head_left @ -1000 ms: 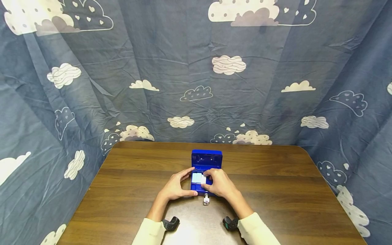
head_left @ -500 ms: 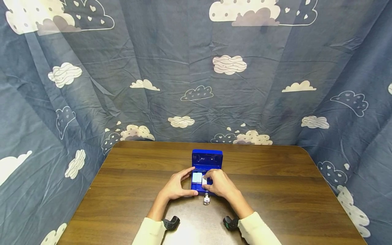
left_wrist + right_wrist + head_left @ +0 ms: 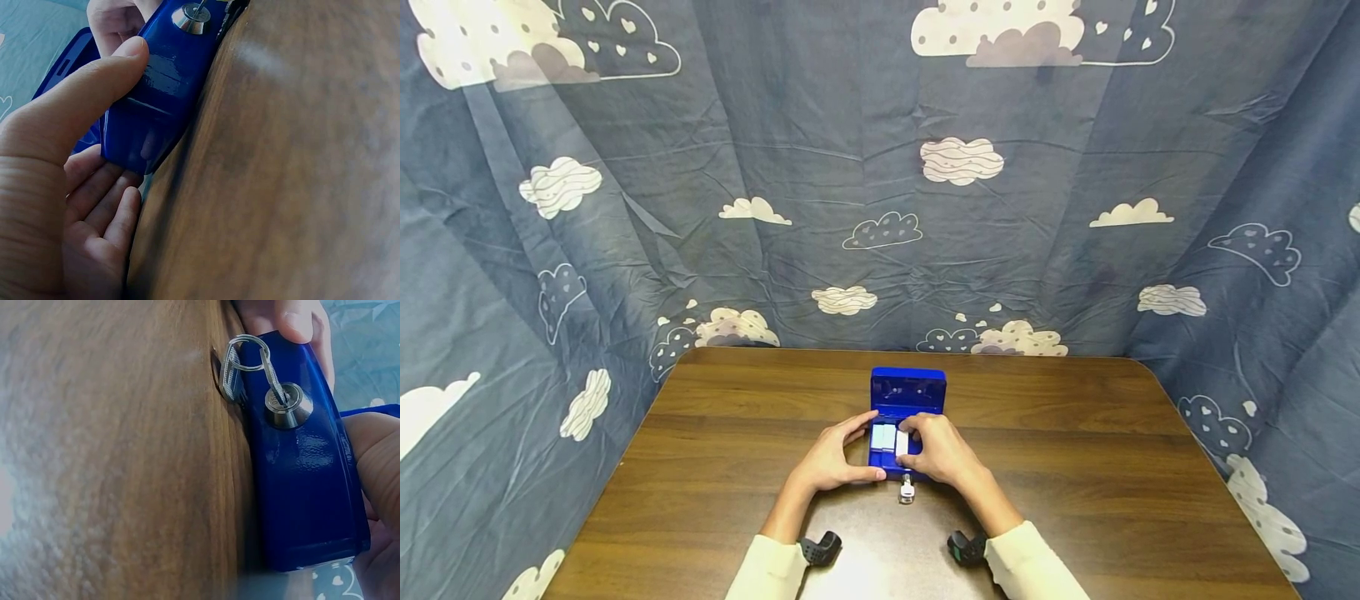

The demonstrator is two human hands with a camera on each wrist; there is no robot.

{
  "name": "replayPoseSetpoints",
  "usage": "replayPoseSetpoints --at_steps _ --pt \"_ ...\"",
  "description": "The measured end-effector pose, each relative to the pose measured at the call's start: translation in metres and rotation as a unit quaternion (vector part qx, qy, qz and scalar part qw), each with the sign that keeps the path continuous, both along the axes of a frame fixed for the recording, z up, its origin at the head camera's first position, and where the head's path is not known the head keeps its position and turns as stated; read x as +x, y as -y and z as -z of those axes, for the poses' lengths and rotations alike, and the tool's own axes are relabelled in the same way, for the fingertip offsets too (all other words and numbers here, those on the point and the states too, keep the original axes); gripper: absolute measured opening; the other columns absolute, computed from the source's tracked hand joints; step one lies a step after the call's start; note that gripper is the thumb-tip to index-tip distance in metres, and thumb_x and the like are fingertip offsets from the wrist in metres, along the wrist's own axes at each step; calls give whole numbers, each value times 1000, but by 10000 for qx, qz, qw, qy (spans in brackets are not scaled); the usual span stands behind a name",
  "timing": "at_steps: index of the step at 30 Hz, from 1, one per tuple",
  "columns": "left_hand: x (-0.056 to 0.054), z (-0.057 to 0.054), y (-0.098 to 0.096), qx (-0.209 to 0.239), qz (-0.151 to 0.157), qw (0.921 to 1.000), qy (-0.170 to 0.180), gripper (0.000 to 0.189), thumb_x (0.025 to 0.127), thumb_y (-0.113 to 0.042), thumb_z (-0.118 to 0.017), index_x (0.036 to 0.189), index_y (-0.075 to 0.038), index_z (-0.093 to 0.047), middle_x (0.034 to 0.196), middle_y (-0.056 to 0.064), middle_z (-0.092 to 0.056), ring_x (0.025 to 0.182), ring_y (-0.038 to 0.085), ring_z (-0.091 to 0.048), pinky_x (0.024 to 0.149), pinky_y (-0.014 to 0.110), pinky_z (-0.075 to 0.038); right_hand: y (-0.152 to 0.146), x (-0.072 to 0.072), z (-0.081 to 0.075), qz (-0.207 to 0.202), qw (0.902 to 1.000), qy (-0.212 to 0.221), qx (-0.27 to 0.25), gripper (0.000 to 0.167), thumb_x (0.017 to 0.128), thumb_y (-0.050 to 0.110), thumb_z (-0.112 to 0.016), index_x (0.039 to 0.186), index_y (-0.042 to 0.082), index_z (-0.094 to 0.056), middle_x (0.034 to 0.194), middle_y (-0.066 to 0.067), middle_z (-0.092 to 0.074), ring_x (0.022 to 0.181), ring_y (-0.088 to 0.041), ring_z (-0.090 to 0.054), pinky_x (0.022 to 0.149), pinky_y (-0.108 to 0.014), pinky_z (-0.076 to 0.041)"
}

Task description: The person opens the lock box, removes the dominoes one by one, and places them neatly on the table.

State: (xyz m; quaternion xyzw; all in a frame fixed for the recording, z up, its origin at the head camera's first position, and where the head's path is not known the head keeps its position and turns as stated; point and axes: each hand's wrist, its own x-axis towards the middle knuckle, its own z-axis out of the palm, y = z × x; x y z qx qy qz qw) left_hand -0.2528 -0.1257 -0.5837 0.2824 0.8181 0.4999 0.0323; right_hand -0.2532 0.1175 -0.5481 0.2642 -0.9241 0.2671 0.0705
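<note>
A blue metal cash box [image 3: 908, 389] stands on the table with its lid raised. My left hand [image 3: 831, 455] holds the box's left side, thumb at the front corner and fingers toward the back. In the left wrist view that thumb [image 3: 94, 87] lies on the top edge of the front wall. Inside the box, my right hand [image 3: 942, 450] pinches a small white block [image 3: 902, 443] between thumb and fingers. Two pale blue-white blocks [image 3: 883, 437] sit side by side to its left. The right wrist view shows a key [image 3: 273, 378] in the round lock [image 3: 290, 406]; the pinched block is hidden there.
A second key [image 3: 230, 378] hangs from the key ring at the box front. The brown wooden table [image 3: 737, 392] extends around the box. Behind it hangs a grey-blue cloud-print curtain [image 3: 820, 167]. Both wrists wear black camera mounts [image 3: 822, 548].
The white block in my right hand has shifted slightly right, and a gap now shows between it and the two pale blocks. My left hand keeps its place on the box.
</note>
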Motion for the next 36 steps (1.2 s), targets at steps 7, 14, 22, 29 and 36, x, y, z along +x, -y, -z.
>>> replayPoseSetpoints --at_steps 7,14,22,29,36 --pt "1 0 0 38 6 10000 -22 96 75 -29 -94 155 -6 -45 156 14 -50 141 33 -53 119 42 -45 -2 0 1 -74 9999 -101 -111 45 67 23 -97 103 6 -77 89 -1 -68 80 -14 -63 69 -26 -57" --pt "0 0 0 -13 11 10000 -49 96 75 -28 -94 154 -6 -45 156 15 -50 140 32 -53 119 42 -46 -4 0 1 -183 9996 -75 -225 45 65 20 -97 103 7 -78 92 -2 -68 82 -15 -63 71 -24 -57" --pt "1 0 -1 -24 15 10000 -18 96 75 -28 -94 155 -7 -45 157 15 -49 140 31 -53 119 41 -45 -5 0 0 -138 9993 -18 -346 47 66 17 -95 107 6 -76 93 -3 -70 83 -15 -65 72 -24 -58" --pt "2 0 -1 -6 -25 10000 84 96 75 -29 -94 155 -9 -45 157 14 -49 140 31 -53 120 41 -45 -7 0 1 -110 9982 35 -592 46 65 14 -94 105 4 -74 89 -4 -68 81 -16 -62 70 -21 -54" --pt "2 -1 0 -20 -39 9999 130 96 75 -30 -94 155 -10 -45 158 13 -49 141 31 -53 120 42 -45 -9 0 0 -180 9966 -2 -807 44 62 13 -93 103 8 -77 90 -2 -67 79 -13 -60 68 -19 -53"
